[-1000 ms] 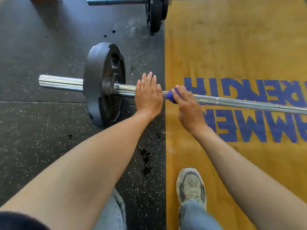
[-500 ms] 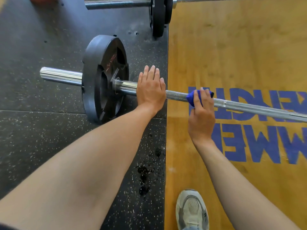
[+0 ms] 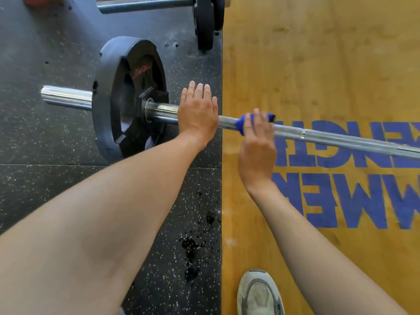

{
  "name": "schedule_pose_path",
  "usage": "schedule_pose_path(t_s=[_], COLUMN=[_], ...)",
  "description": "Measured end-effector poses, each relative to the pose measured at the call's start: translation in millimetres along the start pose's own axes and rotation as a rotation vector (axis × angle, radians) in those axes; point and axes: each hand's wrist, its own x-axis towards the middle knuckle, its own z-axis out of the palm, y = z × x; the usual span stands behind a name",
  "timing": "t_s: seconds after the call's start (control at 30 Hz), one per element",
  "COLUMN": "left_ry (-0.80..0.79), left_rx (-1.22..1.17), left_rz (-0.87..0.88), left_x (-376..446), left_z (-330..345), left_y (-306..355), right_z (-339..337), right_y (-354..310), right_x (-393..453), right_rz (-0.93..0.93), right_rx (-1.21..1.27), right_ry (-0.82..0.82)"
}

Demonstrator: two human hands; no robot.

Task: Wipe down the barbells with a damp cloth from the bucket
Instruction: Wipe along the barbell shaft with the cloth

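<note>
Gleaming knurled barbell (image 3: 341, 138) (blue cloth (image 3: 241, 123) wrapped around shaft).

A steel barbell (image 3: 341, 138) is laid across the floor, spanning the seam between the black speckled rubber mat (image 3: 56, 201) and the wooden platform (image 3: 318, 64). A black plate (image 3: 127, 98) is carried on its chrome sleeve over the mat, while the knurled shaft is extended over the platform toward its right edge. A blue cloth (image 3: 241, 123) is wrapped over the shaft just past the seam. A second barbell (image 3: 145, 4) is seen along the far edge of the mat.
</note>
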Motion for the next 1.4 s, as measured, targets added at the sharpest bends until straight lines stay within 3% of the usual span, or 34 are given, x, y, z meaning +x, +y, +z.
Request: schedule_pose_path(t_s=[0.07, 0.13, 0.27, 0.33, 0.43, 0.53, 0.6, 0.7, 0.87, 1.0, 1.17, 1.23, 1.33, 1.4], left_ry=[-0.008, 0.002, 0.015, 0.047, 0.067, 0.102, 0.125, 0.188, 0.239, 0.252, 0.232, 0.227, 0.206, 0.204], left_rx=[-0.007, 0.002, -0.001, 0.019, 0.016, 0.005, 0.009, -0.016, -0.026, -0.016, -0.05, -0.053, -0.062, -0.059], left_rz=[-0.013, -0.021, -0.024, -0.035, -0.033, -0.031, -0.027, -0.026, -0.032, -0.023, 0.004, 0.012, -0.001, 0.012], left_x=[4.4, 5.8, 2.0, -2.1, -13.0, -24.3, -33.6, -47.6, -67.6, -84.7, -112.1, -124.0, -142.3, -152.8], left_z=[0.2, 1.4, 1.6, 3.0, 4.0, 2.2, 2.6, 4.4, 7.9, 9.5, 7.1, 6.4, 6.9, 7.2], left_y=[-0.5, -1.8, -0.5, 0.7, -1.9, -5.5, -6.8, -6.8, -8.7, -11.9, -13.6, -15.4, -15.2, -14.9], right_z=[4.6, -3.6, -24.7, -20.5, -10.3, -22.4, -34.5, -36.3, -45.8, -63.6, -64.4, -75.9, -85.1, -82.0], right_y=[-3.7, 15.2, 66.7, 53.3, 22.8, 42.6, 65.8, 44.6, 48.5, 59.0, 37.5, 57.0, 54.1, 35.8], right_x=[3.2, 3.0, -0.1, 1.9, -10.4, -15.3, -18.0, -28.3, -34.4, -44.4, -63.0, -64.6, -74.3, -82.7], right_rz=[-0.172, -0.191, 0.16, 0.217, -0.06, -0.286, -0.131, 0.122, -0.24, 0.127, -0.18, -0.126, 0.146, 0.037], right_rx=[-0.007, -0.052, -0.169, -0.185, -0.134, -0.136, -0.157, -0.196, -0.235, -0.268, -0.186, -0.235, -0.245, -0.167], right_ry=[-0.051, -0.047, 0.098, 0.112, 0.033, -0.039, 0.016, 0.051, -0.066, -0.04, -0.129, -0.108, -0.109, -0.155])
